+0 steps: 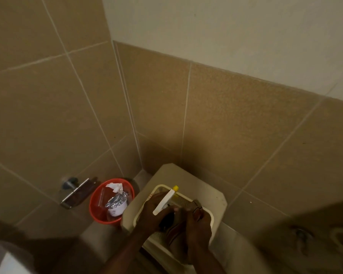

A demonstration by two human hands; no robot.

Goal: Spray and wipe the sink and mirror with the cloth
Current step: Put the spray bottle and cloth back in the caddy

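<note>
Hands [156,212], two, one spray bottle [163,201], one basket [206,210]

From my remote seat, nothing here reads clearly. Left of the left hand's grip [156,212], a white container [116,210] in the red bin [99,212] carries a small dark printed patch, too blurred for me to make out a single letter. Just above that grip, the rim of the cream basket [150,195] shows faint red marks, equally unreadable. I can find no other writing, brand or number.
</note>
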